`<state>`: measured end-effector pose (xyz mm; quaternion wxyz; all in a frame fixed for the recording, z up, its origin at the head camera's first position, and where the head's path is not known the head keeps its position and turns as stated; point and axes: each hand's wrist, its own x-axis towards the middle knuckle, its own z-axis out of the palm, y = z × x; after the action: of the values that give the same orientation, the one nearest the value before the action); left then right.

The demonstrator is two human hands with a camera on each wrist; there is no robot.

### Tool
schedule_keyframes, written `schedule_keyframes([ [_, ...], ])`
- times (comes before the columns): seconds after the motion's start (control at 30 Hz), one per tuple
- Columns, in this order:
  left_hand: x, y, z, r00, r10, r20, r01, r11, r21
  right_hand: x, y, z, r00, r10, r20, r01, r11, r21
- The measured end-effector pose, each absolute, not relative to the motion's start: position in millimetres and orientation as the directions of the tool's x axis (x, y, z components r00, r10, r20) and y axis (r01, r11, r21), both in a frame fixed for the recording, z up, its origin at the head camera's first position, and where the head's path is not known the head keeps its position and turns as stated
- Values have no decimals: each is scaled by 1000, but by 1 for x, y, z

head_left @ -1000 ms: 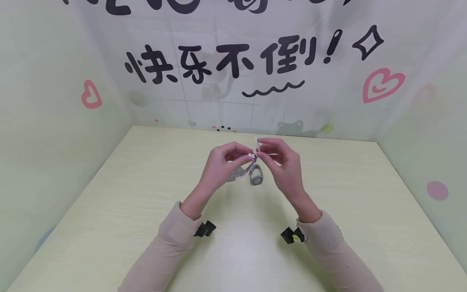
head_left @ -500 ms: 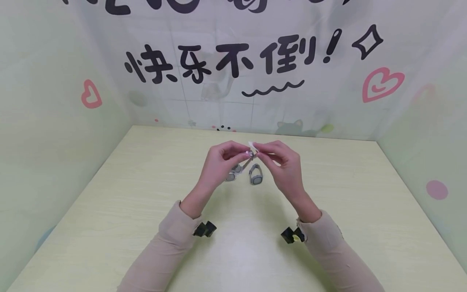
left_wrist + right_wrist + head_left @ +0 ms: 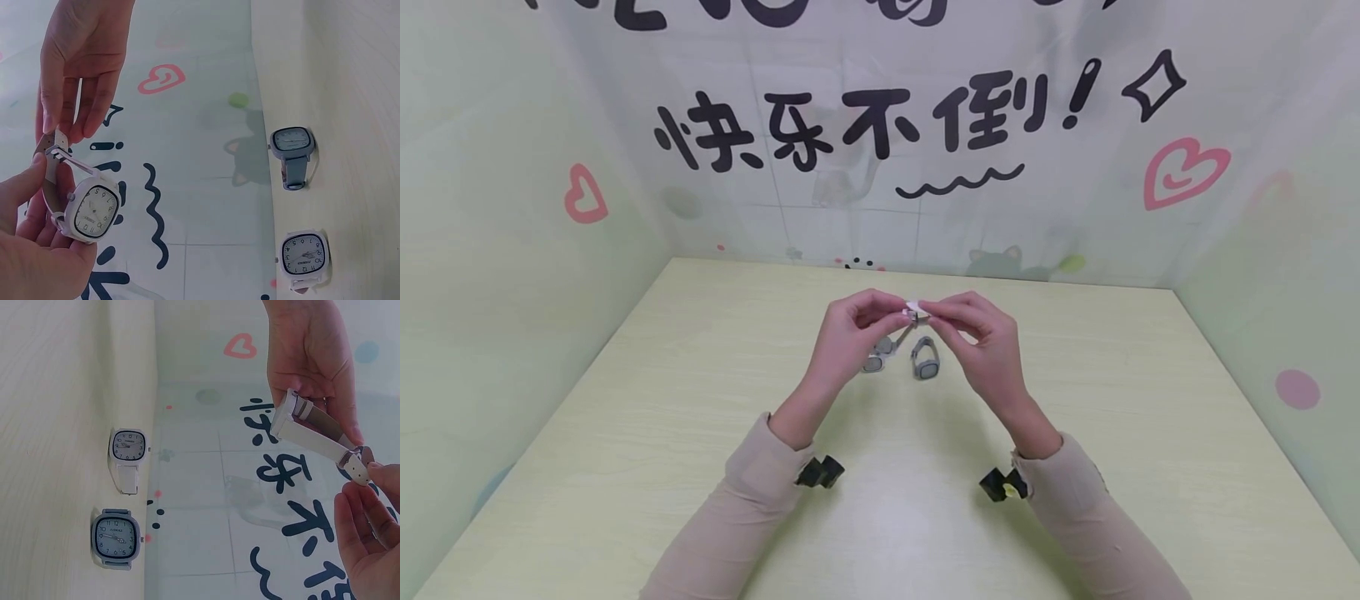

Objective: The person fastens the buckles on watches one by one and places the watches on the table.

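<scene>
A white wristwatch (image 3: 94,212) with a square face is held up between both hands, its strap end passed through the metal buckle (image 3: 56,150). My left hand (image 3: 859,333) grips the strap beside the buckle, thumb on top and fingers underneath. My right hand (image 3: 985,346) pinches the pale, holed strap end (image 3: 357,469) between thumb and fingertips. Below the hands, a grey-blue wristwatch (image 3: 927,362) lies on the table with its strap looped. Another white wristwatch (image 3: 129,447) rests near it; the left hand partly covers it in the head view.
The pale wooden table (image 3: 880,500) is enclosed by printed cloth walls (image 3: 790,217) at the back and sides. Small black cameras (image 3: 822,472) sit at both wrists.
The strap end in the right hand has tilted from upright over to the left, down toward the buckle. The left hand has shifted slightly left; the watches on the table stay put.
</scene>
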<state>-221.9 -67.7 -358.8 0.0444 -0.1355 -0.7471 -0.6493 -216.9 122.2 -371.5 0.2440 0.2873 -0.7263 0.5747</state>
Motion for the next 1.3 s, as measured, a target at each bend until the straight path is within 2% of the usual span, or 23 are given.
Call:
schedule_keyframes([
  [0.4,-222,-68,-360,-957,142,254,272,127,954,-218,123,-373,-719,-149,679,-695,176,-697],
  [0.97,-222,-68,-361,-952,149,268,287,132,949,-214,125,-369,-756,-152,637,-653,229,-722],
  [1.3,-221,-68,-361,-944,166,286,310,149,939,-214,124,-369,-739,-173,651,-668,308,-677],
])
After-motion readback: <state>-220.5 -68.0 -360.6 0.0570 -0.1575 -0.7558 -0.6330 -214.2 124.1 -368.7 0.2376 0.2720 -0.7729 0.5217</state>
